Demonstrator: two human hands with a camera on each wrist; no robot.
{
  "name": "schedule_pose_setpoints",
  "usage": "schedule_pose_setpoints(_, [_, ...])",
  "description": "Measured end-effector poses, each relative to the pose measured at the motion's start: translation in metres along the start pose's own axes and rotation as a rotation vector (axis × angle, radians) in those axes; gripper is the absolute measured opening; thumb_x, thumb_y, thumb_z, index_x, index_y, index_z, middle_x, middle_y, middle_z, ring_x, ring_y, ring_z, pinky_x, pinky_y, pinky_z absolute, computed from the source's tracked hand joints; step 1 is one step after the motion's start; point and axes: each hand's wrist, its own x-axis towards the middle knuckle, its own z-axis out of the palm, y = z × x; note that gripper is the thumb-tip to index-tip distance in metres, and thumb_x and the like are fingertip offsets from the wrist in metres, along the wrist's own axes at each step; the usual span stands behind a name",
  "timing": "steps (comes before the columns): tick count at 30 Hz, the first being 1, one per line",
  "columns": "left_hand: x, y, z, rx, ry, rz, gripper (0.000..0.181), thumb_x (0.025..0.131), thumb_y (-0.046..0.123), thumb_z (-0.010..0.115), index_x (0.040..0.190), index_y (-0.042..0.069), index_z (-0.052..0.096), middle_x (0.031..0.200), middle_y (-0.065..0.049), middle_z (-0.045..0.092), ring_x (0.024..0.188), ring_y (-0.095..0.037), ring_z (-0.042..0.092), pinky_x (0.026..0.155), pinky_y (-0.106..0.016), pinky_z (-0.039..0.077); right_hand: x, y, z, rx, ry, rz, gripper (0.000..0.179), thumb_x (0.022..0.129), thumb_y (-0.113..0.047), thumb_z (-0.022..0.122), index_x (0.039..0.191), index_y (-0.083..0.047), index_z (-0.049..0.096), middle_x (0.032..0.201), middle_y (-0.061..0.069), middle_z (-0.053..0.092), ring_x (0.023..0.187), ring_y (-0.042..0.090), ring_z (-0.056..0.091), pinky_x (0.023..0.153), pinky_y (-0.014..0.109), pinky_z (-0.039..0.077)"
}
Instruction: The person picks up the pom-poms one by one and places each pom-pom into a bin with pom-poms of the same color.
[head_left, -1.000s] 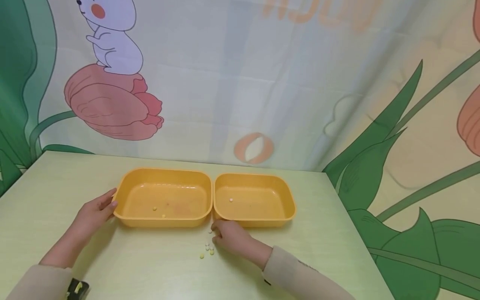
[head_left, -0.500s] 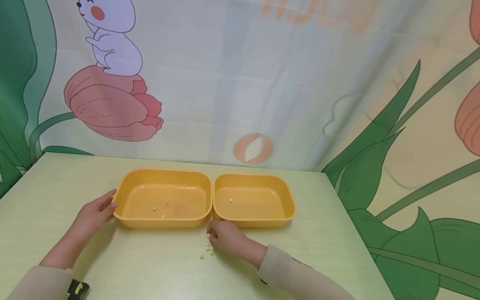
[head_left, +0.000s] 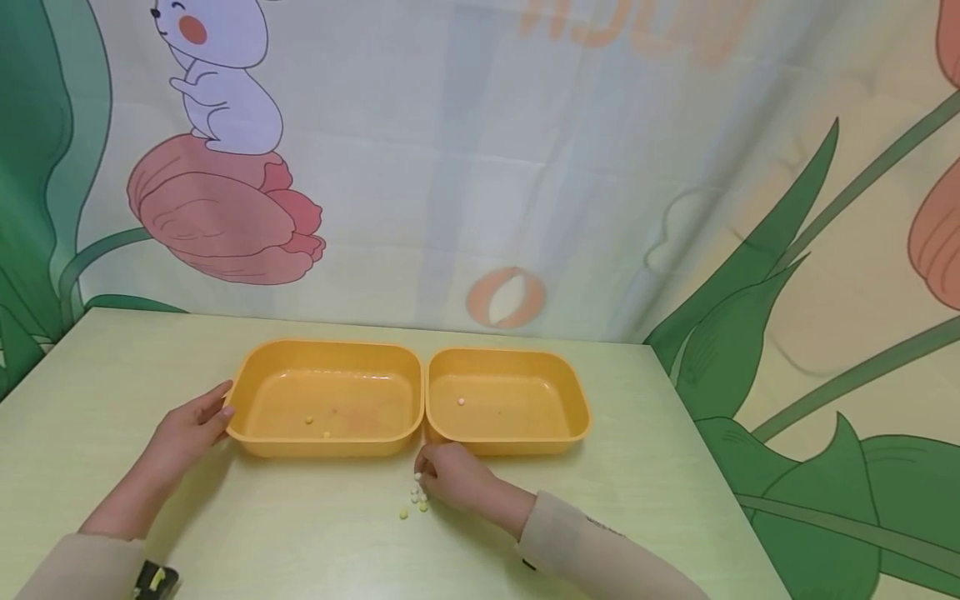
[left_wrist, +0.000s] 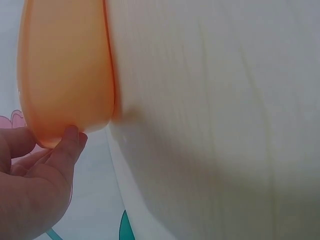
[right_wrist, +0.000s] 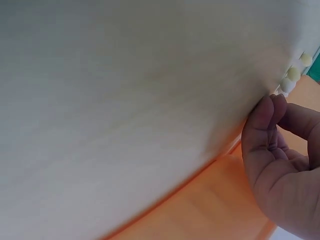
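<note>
Two trays (head_left: 337,392) below orange lettering (head_left: 649,40)

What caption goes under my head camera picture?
Left hand holds the left yellow tray; right hand is at the tiny beads.

Flower-printed cloth (head_left: 420,175) behind a pale green table (head_left: 300,525).

Passable along pale-green flat tabletop (head_left: 300,533) before larger rounded yellow plastic tray (head_left: 326,448) and right of smaller rounded yellow plastic tray (head_left: 525,448). Enterable from above; too narrow between. Blocked at larger tray's left end by left hand (head_left: 186,429). Obstructed right of small round white and yellow pellets (head_left: 415,498) by right hand (head_left: 457,477); approachable from left.
</note>
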Motion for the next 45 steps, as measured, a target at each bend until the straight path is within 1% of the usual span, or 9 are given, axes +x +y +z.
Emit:
schedule_pose_setpoints(3, [0.000, 0.001, 0.000, -0.001, -0.006, -0.008, 0.059, 0.113, 0.020, 0.035, 0.160, -0.007, 0.010, 0.157, -0.044, 0.023, 0.145, -0.055, 0.036, 0.099, -0.030, 0.058, -0.001, 0.003, 0.001, 0.020, -0.003, 0.011, 0.005, 0.094, -0.004, 0.069, 0.092, -0.008, 0.071, 0.076, -0.002, 0.063, 0.067, 0.003, 0.047, 0.062, 0.015, 0.044])
schedule_pose_setpoints(6, [0.000, 0.002, 0.000, 0.003, -0.006, -0.009, 0.059, 0.113, 0.020, 0.035, 0.160, -0.007, 0.010, 0.157, -0.044, 0.024, 0.145, -0.055, 0.036, 0.099, -0.032, 0.057, -0.002, 0.008, 0.001, 0.062, -0.004, 0.017, 0.004, 0.092, -0.004, 0.070, 0.093, -0.007, 0.072, 0.075, -0.003, 0.061, 0.067, 0.003, 0.046, 0.061, 0.015, 0.043])
schedule_pose_setpoints(12, [-0.001, 0.003, -0.001, 0.007, -0.009, -0.015, 0.060, 0.113, 0.022, 0.034, 0.160, -0.006, 0.009, 0.158, -0.044, 0.021, 0.145, -0.056, 0.035, 0.102, -0.038, 0.051, -0.004, 0.016, -0.002, 0.189, -0.012, 0.024, 0.005, 0.091, -0.001, 0.069, 0.093, -0.003, 0.073, 0.073, -0.003, 0.059, 0.063, 0.004, 0.048, 0.057, 0.014, 0.043])
schedule_pose_setpoints(22, [-0.001, 0.004, -0.002, 0.010, -0.015, -0.027, 0.060, 0.113, 0.022, 0.034, 0.160, -0.005, 0.008, 0.158, -0.044, 0.019, 0.146, -0.055, 0.032, 0.097, -0.027, 0.057, -0.021, 0.020, -0.020, 0.401, -0.094, 0.067, 0.009, 0.093, 0.001, 0.064, 0.098, 0.000, 0.071, 0.066, 0.003, 0.060, 0.055, 0.010, 0.050, 0.049, 0.016, 0.042])
schedule_pose_setpoints(27, [0.000, 0.002, -0.001, 0.014, -0.014, -0.019, 0.060, 0.113, 0.023, 0.034, 0.160, -0.005, 0.009, 0.158, -0.044, 0.021, 0.146, -0.054, 0.032, 0.091, -0.017, 0.061, -0.032, 0.021, -0.032, 0.467, -0.134, 0.067, 0.008, 0.095, -0.002, 0.067, 0.101, 0.002, 0.070, 0.068, 0.011, 0.065, 0.054, 0.010, 0.054, 0.051, 0.020, 0.049])
schedule_pose_setpoints(30, [0.000, 0.001, -0.001, 0.013, -0.017, -0.021, 0.060, 0.113, 0.023, 0.034, 0.160, -0.005, 0.009, 0.158, -0.043, 0.021, 0.146, -0.054, 0.033, 0.093, -0.021, 0.060, -0.038, 0.023, -0.039, 0.515, -0.155, 0.087, 0.010, 0.095, -0.005, 0.069, 0.102, 0.003, 0.070, 0.066, 0.005, 0.063, 0.054, 0.009, 0.055, 0.053, 0.021, 0.054])
schedule_pose_setpoints(33, [0.000, 0.002, 0.000, 0.019, -0.023, -0.037, 0.062, 0.113, 0.026, 0.033, 0.161, -0.003, 0.007, 0.159, -0.043, 0.019, 0.146, -0.055, 0.033, 0.100, -0.031, 0.056, -0.044, 0.024, -0.049, 0.560, -0.180, 0.105, 0.014, 0.096, -0.006, 0.069, 0.104, 0.005, 0.070, 0.066, -0.001, 0.060, 0.055, 0.008, 0.056, 0.054, 0.020, 0.056])
schedule_pose_setpoints(37, [0.000, 0.003, -0.001, 0.032, -0.027, -0.062, 0.063, 0.113, 0.028, 0.032, 0.161, -0.002, 0.005, 0.160, -0.041, 0.016, 0.147, -0.055, 0.032, 0.106, -0.044, 0.046, -0.050, 0.024, -0.071, 0.586, -0.204, 0.095, 0.019, 0.097, -0.008, 0.067, 0.108, 0.007, 0.069, 0.067, -0.002, 0.060, 0.057, 0.008, 0.056, 0.057, 0.019, 0.058])
schedule_pose_setpoints(45, [0.001, 0.003, -0.001, 0.037, -0.031, -0.073, 0.062, 0.114, 0.029, 0.031, 0.161, -0.001, 0.004, 0.160, -0.041, 0.015, 0.147, -0.056, 0.031, 0.108, -0.046, 0.043, -0.056, 0.024, -0.120, 0.580, -0.256, 0.056, 0.016, 0.098, -0.008, 0.066, 0.109, 0.003, 0.069, 0.070, -0.001, 0.059, 0.062, 0.010, 0.054, 0.061, 0.018, 0.055])
